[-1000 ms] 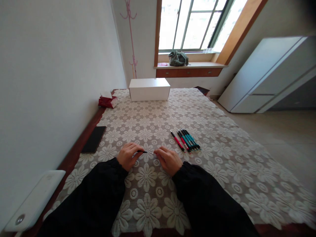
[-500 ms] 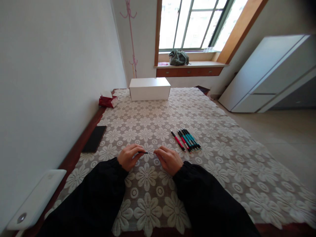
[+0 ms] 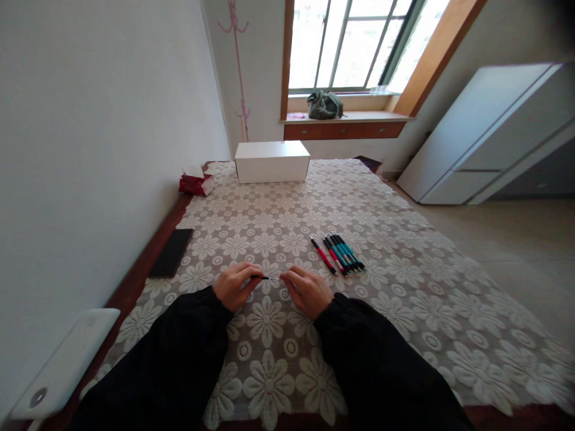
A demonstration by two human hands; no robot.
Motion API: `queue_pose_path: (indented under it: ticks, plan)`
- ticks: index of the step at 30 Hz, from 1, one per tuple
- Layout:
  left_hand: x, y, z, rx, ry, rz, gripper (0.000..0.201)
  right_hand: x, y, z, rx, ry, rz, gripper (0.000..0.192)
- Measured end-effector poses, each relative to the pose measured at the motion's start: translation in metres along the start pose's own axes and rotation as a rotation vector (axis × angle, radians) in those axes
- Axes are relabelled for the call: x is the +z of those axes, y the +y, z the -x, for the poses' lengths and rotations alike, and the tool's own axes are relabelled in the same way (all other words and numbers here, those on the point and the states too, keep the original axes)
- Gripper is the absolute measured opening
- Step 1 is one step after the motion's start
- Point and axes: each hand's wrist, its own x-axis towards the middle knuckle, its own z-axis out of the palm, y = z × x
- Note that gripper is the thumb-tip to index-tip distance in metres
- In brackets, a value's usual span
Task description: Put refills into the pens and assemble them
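Note:
Between my two hands, just above the tablecloth, is a slim pen (image 3: 266, 278) with a dark body and a thin silvery tip. My left hand (image 3: 236, 285) pinches the dark part, and most of that end is hidden by the fingers. The fingertips of my right hand (image 3: 309, 290) are closed at the silvery tip. What exactly they grip there is too small to make out. To the right of my right hand lie a red and black pen (image 3: 323, 255) and a close row of several teal, red and black pens (image 3: 344, 254), tips pointing away from me.
A floral lace tablecloth (image 3: 265, 320) covers the table. At its far end stand a white box (image 3: 272, 169) and a red tissue pack (image 3: 196, 184). A black flat object (image 3: 171, 253) lies by the left edge, near a white device (image 3: 67, 365) by the wall.

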Motion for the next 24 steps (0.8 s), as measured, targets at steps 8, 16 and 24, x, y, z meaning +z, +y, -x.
queue_pose_path:
  ticks: [8,16,24]
  plan:
    - [0.000,0.003,-0.001,0.012,-0.021,0.021,0.011,0.003,-0.002,-0.001,-0.022,0.005,-0.056,0.019]
    - [-0.001,0.005,-0.001,0.031,-0.055,0.048,0.013,0.004,-0.007,0.000,-0.007,-0.011,-0.235,0.018]
    - [-0.001,0.010,0.000,0.100,-0.032,0.067,0.012,0.010,-0.008,0.001,0.012,-0.014,-0.287,0.008]
